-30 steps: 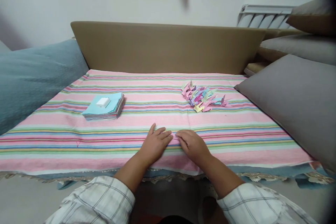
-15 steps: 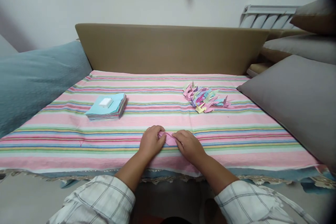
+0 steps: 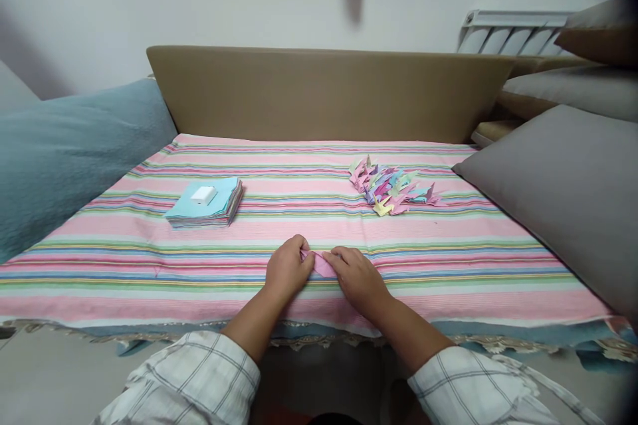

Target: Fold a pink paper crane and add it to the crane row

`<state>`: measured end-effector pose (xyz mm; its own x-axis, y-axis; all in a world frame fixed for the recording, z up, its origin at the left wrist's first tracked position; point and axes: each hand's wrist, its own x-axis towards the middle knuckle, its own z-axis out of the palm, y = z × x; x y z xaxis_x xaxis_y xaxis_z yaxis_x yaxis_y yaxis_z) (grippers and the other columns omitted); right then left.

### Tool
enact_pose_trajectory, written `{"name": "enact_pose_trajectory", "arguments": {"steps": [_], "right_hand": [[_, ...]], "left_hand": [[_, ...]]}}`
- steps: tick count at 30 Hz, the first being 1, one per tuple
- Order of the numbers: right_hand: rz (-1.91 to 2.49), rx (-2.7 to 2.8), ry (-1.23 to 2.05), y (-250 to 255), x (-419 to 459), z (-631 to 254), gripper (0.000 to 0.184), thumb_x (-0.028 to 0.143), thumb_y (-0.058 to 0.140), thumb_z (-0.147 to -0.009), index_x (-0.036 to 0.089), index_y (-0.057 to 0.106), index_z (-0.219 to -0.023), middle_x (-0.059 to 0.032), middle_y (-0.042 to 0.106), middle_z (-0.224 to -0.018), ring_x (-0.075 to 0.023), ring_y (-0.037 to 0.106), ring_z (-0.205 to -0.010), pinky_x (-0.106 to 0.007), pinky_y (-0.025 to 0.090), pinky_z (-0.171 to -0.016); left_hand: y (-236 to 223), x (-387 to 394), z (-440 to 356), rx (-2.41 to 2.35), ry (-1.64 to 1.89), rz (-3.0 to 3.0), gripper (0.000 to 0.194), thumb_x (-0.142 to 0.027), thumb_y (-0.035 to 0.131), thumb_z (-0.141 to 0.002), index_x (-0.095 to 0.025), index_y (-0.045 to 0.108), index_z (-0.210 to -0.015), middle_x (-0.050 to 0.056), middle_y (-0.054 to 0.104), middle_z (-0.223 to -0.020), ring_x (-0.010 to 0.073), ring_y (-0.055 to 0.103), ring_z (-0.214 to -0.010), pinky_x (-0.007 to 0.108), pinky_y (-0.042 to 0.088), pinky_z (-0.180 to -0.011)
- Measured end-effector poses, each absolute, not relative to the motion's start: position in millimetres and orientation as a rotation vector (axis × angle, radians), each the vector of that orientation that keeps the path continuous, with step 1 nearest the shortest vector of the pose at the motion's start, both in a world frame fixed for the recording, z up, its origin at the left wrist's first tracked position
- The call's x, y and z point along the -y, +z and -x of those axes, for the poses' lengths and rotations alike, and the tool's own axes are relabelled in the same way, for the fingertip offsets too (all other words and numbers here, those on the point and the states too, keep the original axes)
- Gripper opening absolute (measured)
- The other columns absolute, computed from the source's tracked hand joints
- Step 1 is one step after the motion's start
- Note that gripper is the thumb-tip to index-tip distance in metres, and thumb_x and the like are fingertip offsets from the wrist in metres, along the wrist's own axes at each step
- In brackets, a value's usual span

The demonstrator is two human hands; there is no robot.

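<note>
A small folded piece of pink paper [image 3: 324,267] lies between my hands, near the front of the striped cloth [image 3: 209,299]. My left hand [image 3: 289,268] pinches its left end, thumb towards the middle. On the other side, my right hand [image 3: 356,275] has its fingers and thumb closed on the upper right edge. Both hands rest low over the cloth, and they cover parts of the paper. Farther back to the right is a heap of folded paper cranes [image 3: 391,187] in pink, yellow, blue, purple and green.
A stack of square paper [image 3: 226,211], light blue on top, sits at the left with a small white block [image 3: 204,196] on it. A brown backrest [image 3: 323,96] stands behind. Grey cushions [image 3: 563,179] are at the right, a blue cushion [image 3: 84,153] at the left.
My right hand has shifted slightly left along the paper's upper edge, closer to my left thumb. My left hand keeps its hold. The view has moved a little.
</note>
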<state>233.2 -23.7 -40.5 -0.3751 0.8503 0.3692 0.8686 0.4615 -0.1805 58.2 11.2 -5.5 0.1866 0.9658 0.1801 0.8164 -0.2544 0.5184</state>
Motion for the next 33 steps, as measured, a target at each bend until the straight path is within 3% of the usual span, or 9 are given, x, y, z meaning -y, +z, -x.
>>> {"name": "enact_pose_trajectory", "arguments": {"steps": [6, 12, 33], "right_hand": [[1.418, 2.323, -0.086, -42, 24, -233, 0.041, 0.014, 0.044, -0.088, 0.023, 0.050, -0.127, -0.0090, 0.056, -0.120, -0.0198, 0.049, -0.103, -0.032, 0.042, -0.088], [1.410, 2.334, -0.086, -43, 24, -233, 0.041, 0.015, 0.043, -0.089, 0.021, 0.048, -0.130, -0.0098, 0.055, -0.124, -0.0204, 0.049, -0.106, -0.034, 0.041, -0.089], [1.439, 2.378, -0.111, -42, 27, -232, 0.046, 0.013, 0.041, -0.088, 0.023, 0.044, -0.133, -0.0061, 0.049, -0.134, -0.0217, 0.047, -0.109, -0.035, 0.039, -0.090]], "left_hand": [[-4, -13, -54, -1.641, 0.656, -2.039, 0.015, -0.028, 0.055, -0.076, -0.023, 0.050, -0.089, -0.002, 0.060, -0.079, 0.0140, 0.055, -0.067, 0.024, 0.035, -0.058], [-2, -14, -54, -1.673, 0.638, -2.028, 0.007, -0.027, 0.054, -0.077, -0.022, 0.051, -0.080, -0.002, 0.060, -0.073, 0.0139, 0.055, -0.066, 0.024, 0.034, -0.058], [3, -25, -41, -1.586, 0.585, -1.981, 0.008, -0.028, 0.056, -0.072, -0.020, 0.057, -0.072, -0.004, 0.061, -0.064, 0.0116, 0.053, -0.058, 0.022, 0.033, -0.052]]}}
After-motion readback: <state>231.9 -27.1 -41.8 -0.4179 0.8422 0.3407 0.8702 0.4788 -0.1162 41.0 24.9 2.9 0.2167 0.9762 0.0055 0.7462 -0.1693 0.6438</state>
